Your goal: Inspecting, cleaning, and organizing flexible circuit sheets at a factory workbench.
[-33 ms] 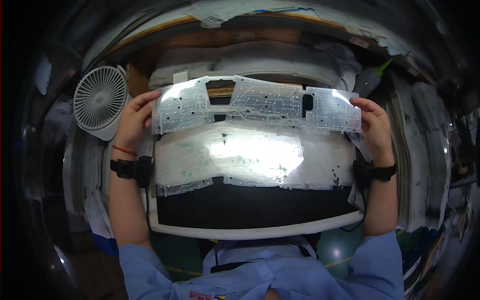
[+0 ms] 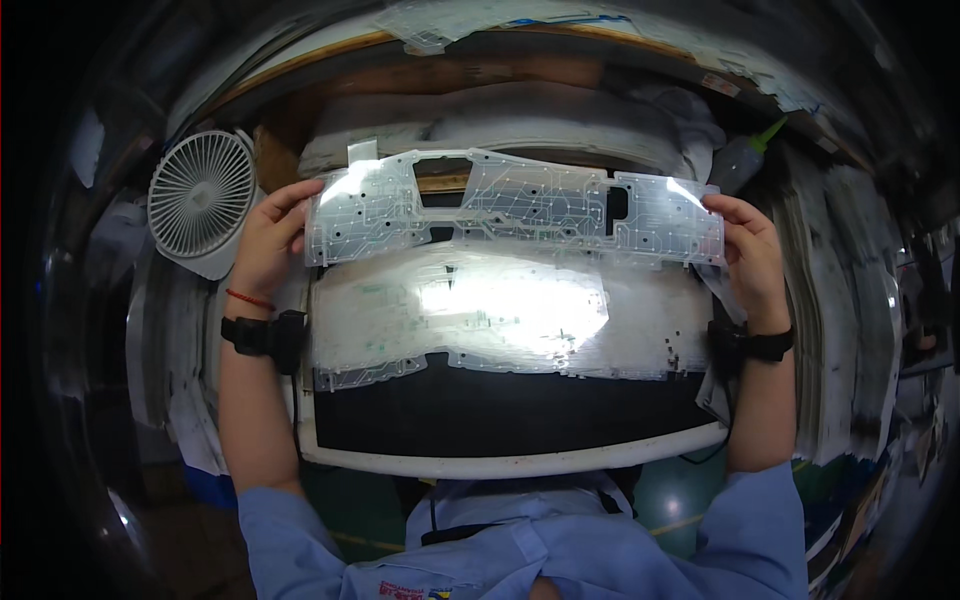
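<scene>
A clear keyboard membrane sheet [image 2: 535,205], printed with fine circuit lines and dark dots, is stretched between my hands. My left hand [image 2: 268,238] pinches its left end between thumb and fingers, and my right hand [image 2: 752,252] pinches the right end. Two larger dark cut-outs show through the sheet, and a small tab sticks up at its upper left. Just nearer to me lies a pile of similar clear sheets [image 2: 380,310], its middle washed out by glare. The pile rests on a black work surface [image 2: 500,415], partly covering it.
A white fan [image 2: 203,195] stands at the left. Thick stacks of sheets [image 2: 815,300] line the right side, with more sheets [image 2: 150,330] at the left. Farther back are a bottle with a green nozzle [image 2: 745,155], a pale bundle [image 2: 480,115] and a wooden shelf edge [image 2: 560,32].
</scene>
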Action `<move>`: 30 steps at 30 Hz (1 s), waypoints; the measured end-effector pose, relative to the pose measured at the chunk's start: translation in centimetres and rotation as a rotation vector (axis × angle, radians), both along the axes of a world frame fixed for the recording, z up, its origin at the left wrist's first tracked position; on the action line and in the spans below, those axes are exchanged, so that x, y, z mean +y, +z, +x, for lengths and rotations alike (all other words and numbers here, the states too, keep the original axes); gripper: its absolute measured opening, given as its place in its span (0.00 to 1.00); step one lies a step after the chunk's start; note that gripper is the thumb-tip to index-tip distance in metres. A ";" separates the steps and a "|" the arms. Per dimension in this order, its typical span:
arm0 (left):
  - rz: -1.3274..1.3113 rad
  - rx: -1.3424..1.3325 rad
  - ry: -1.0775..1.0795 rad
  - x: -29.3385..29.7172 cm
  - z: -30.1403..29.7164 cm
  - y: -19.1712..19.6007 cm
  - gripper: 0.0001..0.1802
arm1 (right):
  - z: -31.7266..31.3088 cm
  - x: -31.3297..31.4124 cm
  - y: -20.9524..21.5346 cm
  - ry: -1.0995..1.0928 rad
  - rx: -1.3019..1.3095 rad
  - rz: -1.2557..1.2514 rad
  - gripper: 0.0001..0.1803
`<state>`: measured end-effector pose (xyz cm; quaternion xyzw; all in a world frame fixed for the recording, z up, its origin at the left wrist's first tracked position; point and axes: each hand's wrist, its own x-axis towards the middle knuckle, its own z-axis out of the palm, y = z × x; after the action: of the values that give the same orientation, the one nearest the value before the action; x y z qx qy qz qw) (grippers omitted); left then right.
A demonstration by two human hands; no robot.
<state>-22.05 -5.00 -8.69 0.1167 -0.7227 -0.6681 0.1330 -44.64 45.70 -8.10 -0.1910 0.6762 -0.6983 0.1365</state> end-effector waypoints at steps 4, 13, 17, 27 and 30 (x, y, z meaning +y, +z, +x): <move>-0.026 0.028 -0.003 0.0 0.2 0.1 0.16 | 0.9 -0.8 0.8 -0.021 0.015 -0.004 0.15; -0.130 0.055 0.040 -1.3 -0.2 -1.1 0.17 | 0.1 -0.9 -0.3 -0.024 0.298 0.047 0.10; -0.124 0.075 0.040 -1.1 -0.1 -1.0 0.17 | 0.6 -1.3 0.0 -0.019 0.370 0.022 0.11; -0.124 0.098 0.051 -1.4 -0.3 -1.5 0.17 | 1.0 -1.1 0.4 -0.007 0.470 0.117 0.13; -0.096 0.126 0.055 -2.0 -0.3 -1.9 0.17 | 1.2 -1.2 0.7 -0.013 0.481 0.122 0.13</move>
<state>-22.37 -6.97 -10.62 0.0878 -0.7407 -0.6346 0.2022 -43.44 44.50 -7.45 -0.3388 0.7313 -0.5915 -0.0219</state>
